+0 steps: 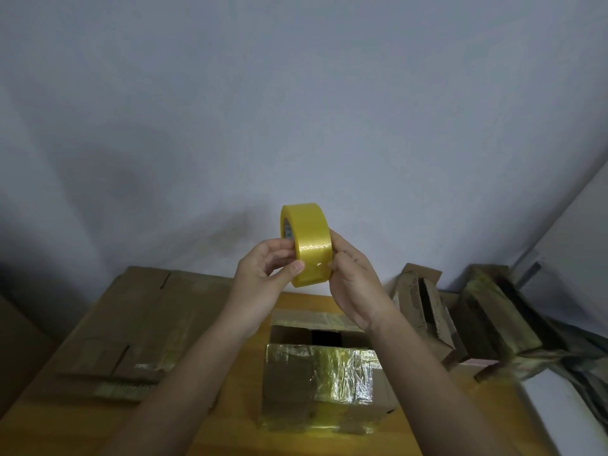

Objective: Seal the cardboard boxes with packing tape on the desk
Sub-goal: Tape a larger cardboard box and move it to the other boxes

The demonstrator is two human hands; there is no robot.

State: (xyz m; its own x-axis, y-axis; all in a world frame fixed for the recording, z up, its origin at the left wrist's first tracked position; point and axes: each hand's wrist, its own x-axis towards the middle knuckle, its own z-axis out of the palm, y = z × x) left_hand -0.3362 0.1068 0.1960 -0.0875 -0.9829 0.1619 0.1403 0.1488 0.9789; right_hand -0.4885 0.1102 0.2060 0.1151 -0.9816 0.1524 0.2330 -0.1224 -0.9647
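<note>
Desk layout with boxes and raised tape roll

A small, partly open cardboard box (320,373) stood centre on the wooden desk (230,432); flattened cardboard sheets (131,324) lay left, a heap of folded cartons (460,324) right. The yellow tape roll (309,245) was held above, before the wall (296,93).

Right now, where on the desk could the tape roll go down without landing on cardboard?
Bare wood shows on the desk between the flattened cardboard and the open box, and behind that box. The right side is crowded with stacked boxes. Both the left hand and right hand hold the tape roll.
</note>
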